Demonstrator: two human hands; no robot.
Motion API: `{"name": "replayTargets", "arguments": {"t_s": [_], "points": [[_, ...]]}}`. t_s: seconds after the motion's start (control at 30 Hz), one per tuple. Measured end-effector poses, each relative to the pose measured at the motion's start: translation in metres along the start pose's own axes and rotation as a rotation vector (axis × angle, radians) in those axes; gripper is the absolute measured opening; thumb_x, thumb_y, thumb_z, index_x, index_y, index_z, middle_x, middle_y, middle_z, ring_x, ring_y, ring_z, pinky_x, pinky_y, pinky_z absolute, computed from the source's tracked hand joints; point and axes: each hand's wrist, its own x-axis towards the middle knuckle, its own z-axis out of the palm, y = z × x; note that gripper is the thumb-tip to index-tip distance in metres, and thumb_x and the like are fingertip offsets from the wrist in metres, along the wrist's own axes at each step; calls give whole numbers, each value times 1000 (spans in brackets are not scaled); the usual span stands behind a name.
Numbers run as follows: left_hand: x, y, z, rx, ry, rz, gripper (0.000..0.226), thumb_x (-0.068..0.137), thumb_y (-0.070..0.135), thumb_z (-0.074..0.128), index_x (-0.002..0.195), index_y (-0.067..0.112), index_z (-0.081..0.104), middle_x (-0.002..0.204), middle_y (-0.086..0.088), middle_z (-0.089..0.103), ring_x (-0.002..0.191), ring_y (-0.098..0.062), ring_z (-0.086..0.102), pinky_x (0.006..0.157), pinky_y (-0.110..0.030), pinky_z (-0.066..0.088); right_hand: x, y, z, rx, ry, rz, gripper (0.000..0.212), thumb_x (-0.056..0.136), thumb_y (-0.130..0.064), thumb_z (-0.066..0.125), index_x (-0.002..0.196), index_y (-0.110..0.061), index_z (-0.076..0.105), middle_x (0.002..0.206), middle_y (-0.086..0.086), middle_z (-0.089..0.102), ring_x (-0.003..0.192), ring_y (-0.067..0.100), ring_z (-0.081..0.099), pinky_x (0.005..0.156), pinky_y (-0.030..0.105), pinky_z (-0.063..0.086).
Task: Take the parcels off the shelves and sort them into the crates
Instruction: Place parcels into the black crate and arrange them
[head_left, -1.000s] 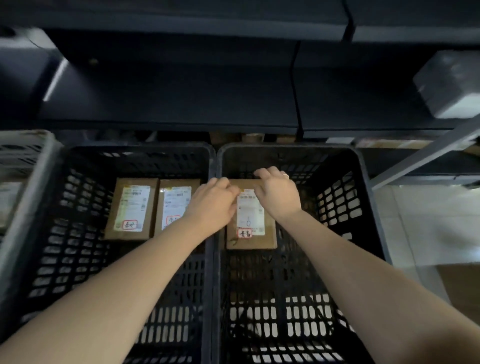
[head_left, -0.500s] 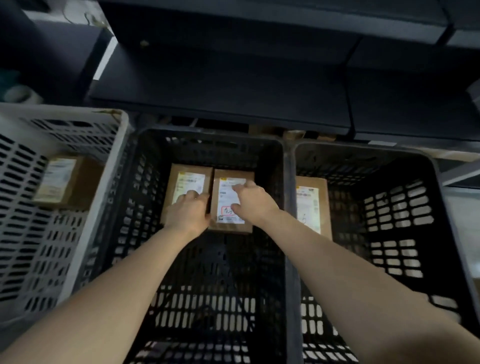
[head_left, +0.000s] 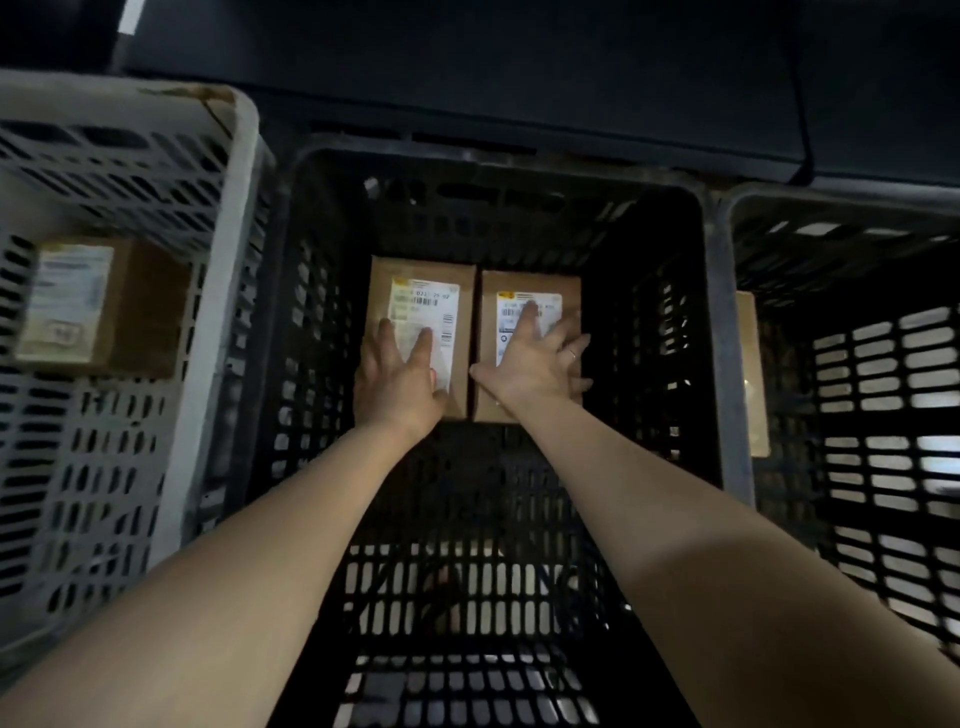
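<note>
Two labelled parcels, middle black crate (head_left: 712, 322), one under each of your hands.

Left parcel (head_left: 421, 299) and right parcel (head_left: 519, 283): brown cartons, side by side and touching, flat on the crate floor towards the far wall. Each has a white shipping label face up with a barcode and a yellow corner mark; the print is too blurred to read. Long axes run away from you, towards the dark shelf (head_left: 467, 78). Your left hand (head_left: 397, 379) lies flat on the left parcel's near half, fingers straight. Your right hand (head_left: 530, 364), ring on one finger, lies splayed on the right parcel. Neither hand grips. Also held: a labelled parcel (head_left: 98, 306) in the grey crate (head_left: 228, 249) at left, and a carton (head_left: 753, 374) in the right black crate (head_left: 737, 239).
</note>
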Motion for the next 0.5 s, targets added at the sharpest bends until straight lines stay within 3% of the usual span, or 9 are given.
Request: {"name": "replayTargets", "arguments": {"t_s": [0.17, 0.33, 0.5], "points": [[8, 0, 4, 5, -46, 5, 83, 88, 38, 57, 149, 35, 0, 153, -9, -24, 141, -35, -18, 116, -51, 2, 8, -4, 5, 64, 13, 30, 114, 78, -48, 72, 150, -39, -17, 151, 14, -38, 142, 44, -23, 107, 75, 10], [16, 7, 3, 0, -70, 15, 96, 82, 57, 58, 146, 39, -11, 150, -7, -34, 138, -35, -28, 111, -59, -8, 12, 0, 7, 69, 51, 64, 121, 72, -52, 75, 148, -42, -18, 152, 18, -35, 144, 46, -5, 106, 67, 23], [21, 11, 4, 18, -90, 48, 87, 85, 51, 57, 141, 55, -9, 149, 3, -38, 138, -33, -29, 106, -68, 3, 11, 11, 4, -43, 59, 31, 120, 68, -58, 73, 147, -45, -16, 154, 17, -29, 142, 44, 1, 106, 61, 26]]}}
